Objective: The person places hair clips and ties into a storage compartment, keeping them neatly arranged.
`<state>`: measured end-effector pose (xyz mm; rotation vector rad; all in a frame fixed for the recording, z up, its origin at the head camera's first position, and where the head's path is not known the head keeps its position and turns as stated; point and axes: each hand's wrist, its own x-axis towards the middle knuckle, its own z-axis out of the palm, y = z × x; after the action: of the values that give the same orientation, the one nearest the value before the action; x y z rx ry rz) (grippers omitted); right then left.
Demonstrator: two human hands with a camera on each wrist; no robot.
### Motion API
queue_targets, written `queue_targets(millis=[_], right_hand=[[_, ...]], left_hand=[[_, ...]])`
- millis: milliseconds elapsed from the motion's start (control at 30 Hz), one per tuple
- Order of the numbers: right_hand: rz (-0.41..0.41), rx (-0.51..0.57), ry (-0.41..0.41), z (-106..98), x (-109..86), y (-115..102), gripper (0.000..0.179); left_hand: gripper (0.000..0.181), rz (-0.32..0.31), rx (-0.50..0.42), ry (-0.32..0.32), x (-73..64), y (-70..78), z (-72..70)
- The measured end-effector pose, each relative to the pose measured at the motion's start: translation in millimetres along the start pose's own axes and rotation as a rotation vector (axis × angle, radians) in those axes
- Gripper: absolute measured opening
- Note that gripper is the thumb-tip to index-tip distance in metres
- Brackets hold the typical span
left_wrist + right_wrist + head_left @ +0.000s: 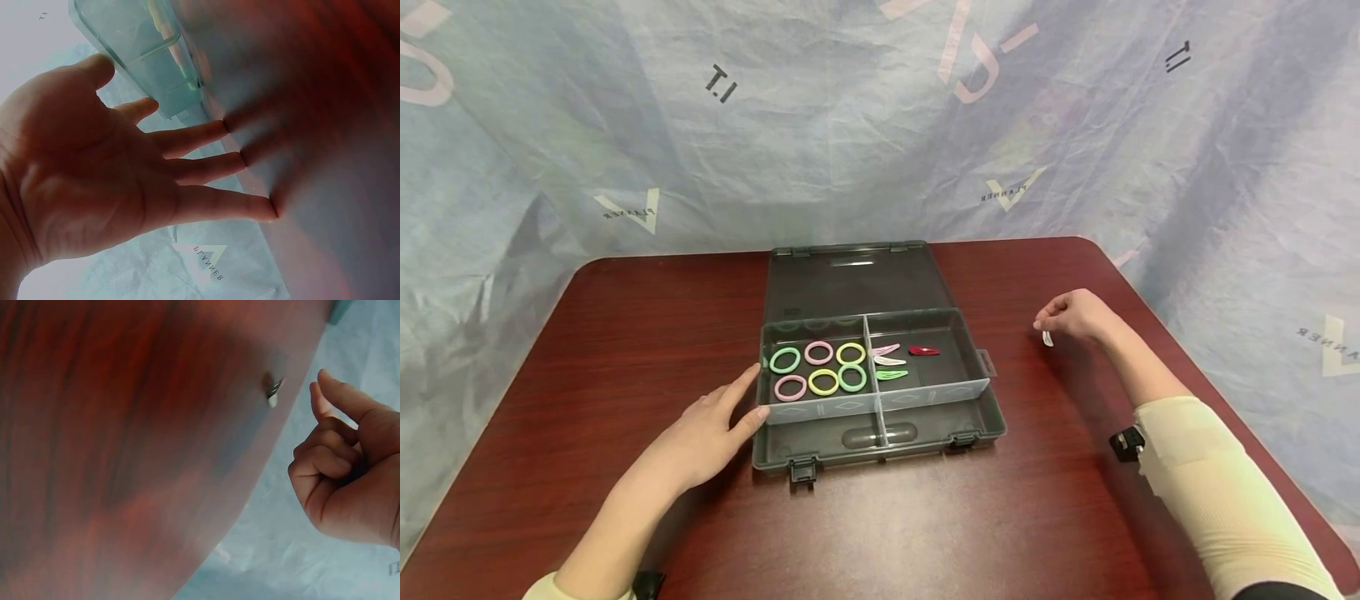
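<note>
My left hand (703, 437) rests with spread fingers at the left side of a grey plastic organizer box (880, 452), its thumb and index finger against the wall. In the left wrist view the other fingertips touch the table. My right hand (1078, 317) hovers over the table right of the box, thumb and index finger extended close together, the other fingers curled. Just below those fingertips is a white snap hair clip (273, 395), apart from them in the right wrist view. The box's left compartment holds several coloured hair ties (818, 353); its right one holds several snap hair clips (924, 351).
The box's lid (857, 283) lies folded back toward the table's far edge. Two latches, one a front latch (802, 472), stick out at the front. The dark red wooden table (910, 533) meets a printed fabric curtain (820, 125) behind and at the sides.
</note>
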<state>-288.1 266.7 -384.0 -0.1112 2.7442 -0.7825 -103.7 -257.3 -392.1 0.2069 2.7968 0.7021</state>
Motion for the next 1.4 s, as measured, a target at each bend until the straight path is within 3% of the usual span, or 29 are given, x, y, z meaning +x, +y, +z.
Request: queue_targets(millis=[700, 1100, 1400], right_hand=[[0.037, -0.047, 0.014, 6, 3.7, 18, 0.034], [0.021, -0.041, -0.031, 8, 7.6, 15, 0.017], [0.017, -0.048, -0.042, 9, 6.7, 8, 0.019]], left_hand=[[0.075, 0.008, -0.002, 0.018, -0.5, -0.4, 0.5], [0.075, -0.001, -0.003, 0.006, -0.3, -0.7, 0.3], [0.076, -0.001, -0.006, 0.003, -0.5, 0.6, -0.6]])
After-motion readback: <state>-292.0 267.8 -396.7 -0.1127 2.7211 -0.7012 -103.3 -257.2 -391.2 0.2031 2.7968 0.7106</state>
